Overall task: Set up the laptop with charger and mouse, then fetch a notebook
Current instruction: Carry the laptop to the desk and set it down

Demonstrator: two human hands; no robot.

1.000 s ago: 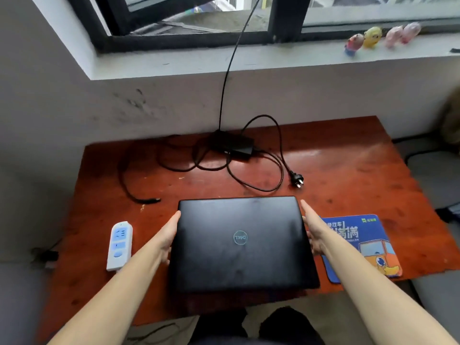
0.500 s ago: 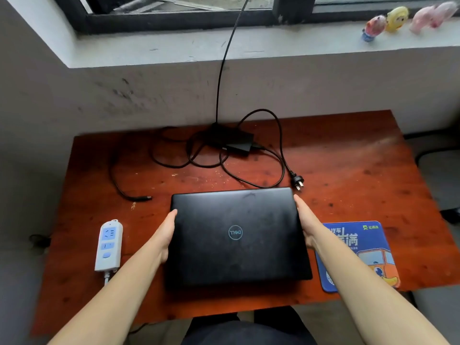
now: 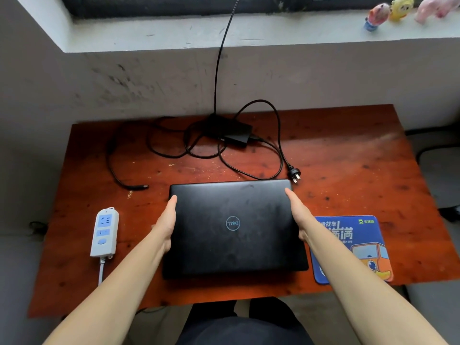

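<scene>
A closed black laptop [image 3: 234, 227] lies flat in the middle of the red-brown table [image 3: 348, 170]. My left hand [image 3: 166, 220] grips its left edge and my right hand [image 3: 297, 215] grips its right edge. Behind the laptop sits the black charger brick [image 3: 231, 131] with tangled cables. Its wall plug [image 3: 295, 174] lies near the laptop's far right corner, and its barrel tip [image 3: 142, 187] lies to the far left. A blue mouse pad [image 3: 353, 247] lies right of the laptop. No mouse or notebook is in view.
A white power strip [image 3: 104, 231] lies at the table's left, its cord hanging off the front edge. A black cable [image 3: 219, 58] runs up the wall to the window sill, where small toy figures [image 3: 388, 8] stand at right.
Both hands have slid the laptop a little farther onto the table, away from the front edge. My head has tilted down, so less of the window shows.
</scene>
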